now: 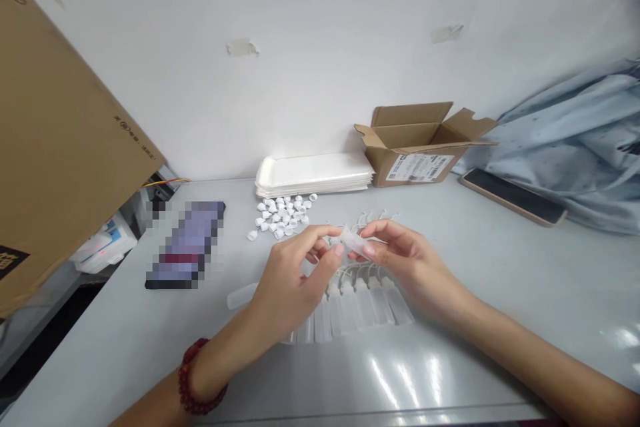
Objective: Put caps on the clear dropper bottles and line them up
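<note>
My left hand (295, 277) and my right hand (400, 257) meet above the table, both pinching one small translucent plastic bottle (350, 240) between the fingertips. Just below the hands lies a row of several similar clear bottles (365, 303), side by side with their white tips pointing away from me. One more bottle (240, 295) lies alone to the left of the row. A heap of small white caps (283, 215) lies farther back. A red bead bracelet (193, 377) circles my left wrist.
A stack of white trays (313, 173) and an open cardboard box (417, 143) stand against the wall. A phone (513, 195) lies at the right beside pale blue cloth (580, 140). Another dark phone (186, 245) lies at the left, with a large cardboard sheet (55, 147) leaning beyond the table edge.
</note>
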`<state>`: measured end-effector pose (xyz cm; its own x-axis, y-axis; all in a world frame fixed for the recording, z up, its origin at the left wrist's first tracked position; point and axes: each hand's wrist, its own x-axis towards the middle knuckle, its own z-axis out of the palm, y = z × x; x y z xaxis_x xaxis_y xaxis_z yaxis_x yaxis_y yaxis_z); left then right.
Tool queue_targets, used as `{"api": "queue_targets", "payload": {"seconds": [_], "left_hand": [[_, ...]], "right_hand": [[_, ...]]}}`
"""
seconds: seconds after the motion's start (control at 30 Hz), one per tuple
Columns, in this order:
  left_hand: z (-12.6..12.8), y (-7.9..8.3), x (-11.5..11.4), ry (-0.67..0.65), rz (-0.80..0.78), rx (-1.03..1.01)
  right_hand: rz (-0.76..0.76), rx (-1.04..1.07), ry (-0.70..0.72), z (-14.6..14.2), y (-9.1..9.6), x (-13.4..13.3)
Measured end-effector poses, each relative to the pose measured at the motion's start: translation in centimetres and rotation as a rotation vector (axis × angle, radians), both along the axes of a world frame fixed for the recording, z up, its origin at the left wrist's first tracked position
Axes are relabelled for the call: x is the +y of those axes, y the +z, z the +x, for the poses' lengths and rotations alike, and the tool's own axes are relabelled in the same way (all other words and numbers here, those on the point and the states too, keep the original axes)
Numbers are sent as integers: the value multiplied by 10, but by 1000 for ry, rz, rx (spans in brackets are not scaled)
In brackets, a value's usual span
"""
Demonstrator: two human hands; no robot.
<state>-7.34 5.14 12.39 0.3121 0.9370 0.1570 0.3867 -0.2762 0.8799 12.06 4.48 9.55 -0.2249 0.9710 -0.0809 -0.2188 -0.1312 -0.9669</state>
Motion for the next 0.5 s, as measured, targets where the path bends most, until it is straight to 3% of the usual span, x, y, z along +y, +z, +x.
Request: {"api": "queue_targets", "payload": {"seconds": [0.13,0.3,0.5], "left_hand": [[-1,-3,4,17,9,-64],[-1,-5,8,8,-171,-191],[-1,-8,10,-5,-197,-254]], "right_hand": [[-12,-21,46,-2,2,-1],[6,-45,66,-4,5,-3],[32,-38,74,-6,7,-4]]}}
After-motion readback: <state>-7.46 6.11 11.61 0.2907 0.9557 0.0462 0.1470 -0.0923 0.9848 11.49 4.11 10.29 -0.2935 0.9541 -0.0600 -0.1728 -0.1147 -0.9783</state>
